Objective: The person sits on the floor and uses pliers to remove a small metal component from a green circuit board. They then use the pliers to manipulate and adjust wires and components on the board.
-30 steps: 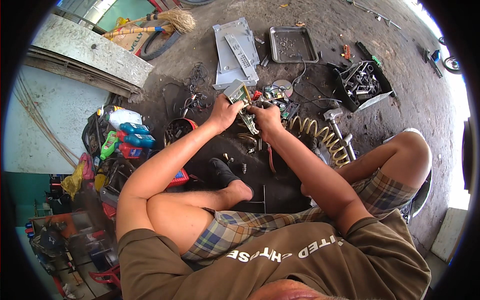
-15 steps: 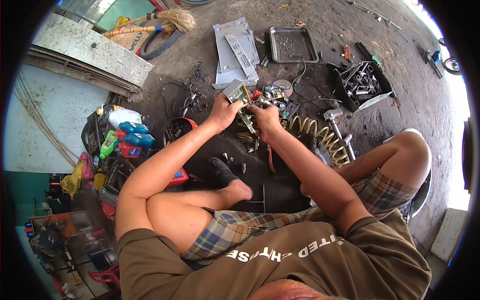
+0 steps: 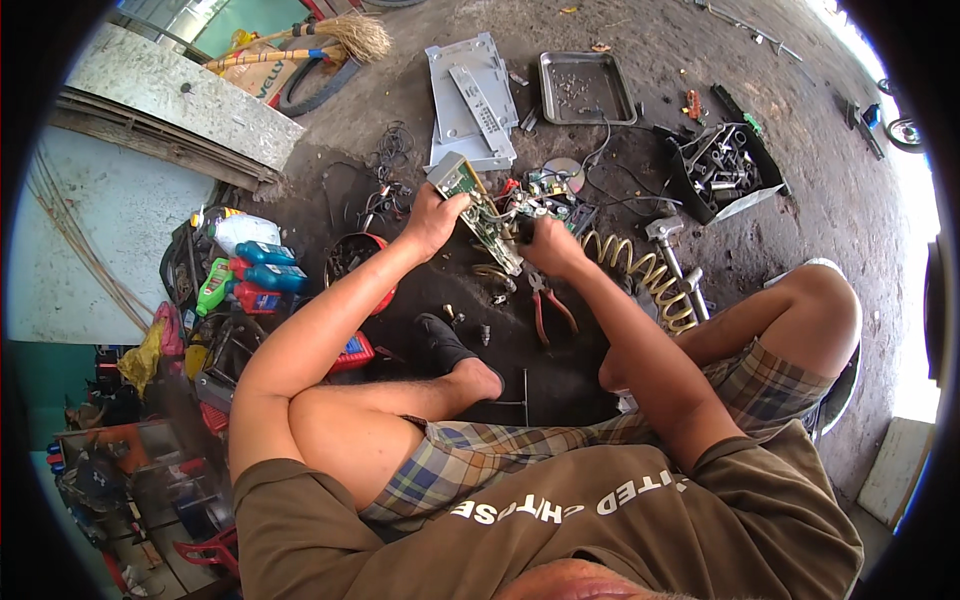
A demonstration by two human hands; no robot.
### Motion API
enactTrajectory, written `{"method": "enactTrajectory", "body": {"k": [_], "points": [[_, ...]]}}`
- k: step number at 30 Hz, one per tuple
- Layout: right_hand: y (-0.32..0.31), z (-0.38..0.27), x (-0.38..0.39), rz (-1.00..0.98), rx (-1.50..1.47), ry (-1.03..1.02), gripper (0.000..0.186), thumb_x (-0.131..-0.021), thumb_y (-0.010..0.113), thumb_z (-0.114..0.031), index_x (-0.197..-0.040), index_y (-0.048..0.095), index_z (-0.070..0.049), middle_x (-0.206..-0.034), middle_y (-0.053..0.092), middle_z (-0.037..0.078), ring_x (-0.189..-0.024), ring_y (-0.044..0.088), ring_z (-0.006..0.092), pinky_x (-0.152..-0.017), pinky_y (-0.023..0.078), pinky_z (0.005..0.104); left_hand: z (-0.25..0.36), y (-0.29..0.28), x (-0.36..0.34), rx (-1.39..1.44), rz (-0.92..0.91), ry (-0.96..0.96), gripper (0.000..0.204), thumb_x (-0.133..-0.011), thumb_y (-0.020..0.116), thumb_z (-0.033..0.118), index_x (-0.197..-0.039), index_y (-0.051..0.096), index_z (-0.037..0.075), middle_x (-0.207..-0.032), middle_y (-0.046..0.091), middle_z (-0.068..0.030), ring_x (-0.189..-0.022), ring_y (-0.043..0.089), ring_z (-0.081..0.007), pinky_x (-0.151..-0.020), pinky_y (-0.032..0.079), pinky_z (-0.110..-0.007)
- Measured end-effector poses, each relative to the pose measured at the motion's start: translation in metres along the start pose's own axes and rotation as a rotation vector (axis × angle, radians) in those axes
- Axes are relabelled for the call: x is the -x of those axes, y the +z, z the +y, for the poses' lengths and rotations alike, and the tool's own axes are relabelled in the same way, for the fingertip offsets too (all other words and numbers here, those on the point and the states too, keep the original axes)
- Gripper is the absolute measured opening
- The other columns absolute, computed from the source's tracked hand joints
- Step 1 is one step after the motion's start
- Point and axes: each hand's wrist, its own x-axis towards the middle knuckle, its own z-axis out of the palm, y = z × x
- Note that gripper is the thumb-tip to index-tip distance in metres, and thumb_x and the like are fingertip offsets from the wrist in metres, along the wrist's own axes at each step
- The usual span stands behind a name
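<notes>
My left hand (image 3: 432, 224) is closed around the left edge of a green circuit board (image 3: 488, 222) with a pale metal plate at its far end. The board slants down toward me above the dark ground. My right hand (image 3: 553, 246) is at the board's right side, fingers curled in; a dark bit shows at the fingertips, but what they hold is hidden. Beyond it lie loose electronic parts (image 3: 552, 184) and a shiny disc (image 3: 568, 172). Pliers with red handles (image 3: 552, 320) rest on the ground just nearer than my right hand.
Grey metal panels (image 3: 470, 100) and a metal tray (image 3: 585, 90) of small screws lie farther off. To the right are a black bin (image 3: 725, 170) of tools, a coiled hose (image 3: 640, 270) and a hammer (image 3: 680, 262). Bottles (image 3: 262, 275) and a red-rimmed bucket (image 3: 350, 262) stand left.
My right hand has moved right and slightly nearer, away from my left hand, uncovering more of the board and the pliers. My left hand has shifted slightly left with the board.
</notes>
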Motion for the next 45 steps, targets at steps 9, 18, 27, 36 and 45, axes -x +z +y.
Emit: {"method": "enactTrajectory", "body": {"k": [9, 18, 27, 36, 45], "points": [[-0.017, 0.039, -0.022, -0.086, 0.061, 0.167, 0.051, -0.082, 0.075, -0.033, -0.109, 0.071, 0.011, -0.113, 0.072, 0.037, -0.110, 0.072, 0.0470, -0.094, 0.059, 0.0513, 0.013, 0.006, 0.003, 0.062, 0.006, -0.024, 0.018, -0.089, 0.061, 0.012, -0.099, 0.070, -0.001, -0.088, 0.069, -0.0004, -0.084, 0.061, -0.0111, -0.079, 0.050, -0.032], [-0.074, 0.087, -0.111, 0.100, -0.482, 0.504, 0.038, -0.090, 0.076, -0.035, -0.093, 0.071, 0.003, -0.082, 0.069, 0.013, -0.056, 0.060, 0.0223, -0.046, 0.046, 0.0403, 0.003, 0.001, 0.003, 0.095, -0.018, -0.032, 0.020, -0.089, 0.063, 0.012, -0.104, 0.072, 0.001, -0.094, 0.071, 0.0002, -0.088, 0.062, -0.0107, -0.081, 0.051, -0.032], [-0.140, 0.134, -0.167, 0.329, -1.447, 0.707, 0.021, -0.105, 0.058, -0.025, -0.088, 0.061, -0.013, -0.076, 0.065, 0.005, -0.049, 0.041, 0.0130, -0.041, 0.035, 0.0260, 0.010, 0.002, -0.006, 0.220, -0.102, -0.042, 0.027, -0.089, 0.062, 0.009, -0.114, 0.066, 0.002, -0.107, 0.072, -0.0046, -0.101, 0.066, -0.0140, -0.093, 0.053, -0.032], [0.006, 0.217, -0.049, -0.467, -1.845, 0.620, 0.019, -0.109, 0.048, -0.020, -0.108, 0.060, -0.005, -0.096, 0.068, 0.013, -0.080, 0.070, 0.0240, -0.065, 0.059, 0.0402, 0.027, 0.023, -0.043, 0.334, -0.145, -0.049, 0.035, -0.088, 0.071, -0.002, -0.123, 0.066, -0.001, -0.119, 0.076, -0.0126, -0.111, 0.073, -0.0212, -0.101, 0.057, -0.037], [-0.070, -0.081, 0.005, 0.337, -0.560, -0.051, 0.035, -0.103, 0.064, -0.023, -0.114, 0.073, 0.009, -0.084, 0.075, 0.022, -0.074, 0.071, 0.0312, -0.072, 0.055, 0.0443, -0.001, -0.019, -0.009, 0.171, 0.159, -0.118, 0.028, -0.082, 0.084, -0.002, -0.109, 0.074, 0.000, -0.106, 0.079, -0.0098, -0.099, 0.075, -0.0190, -0.093, 0.058, -0.035]]}}
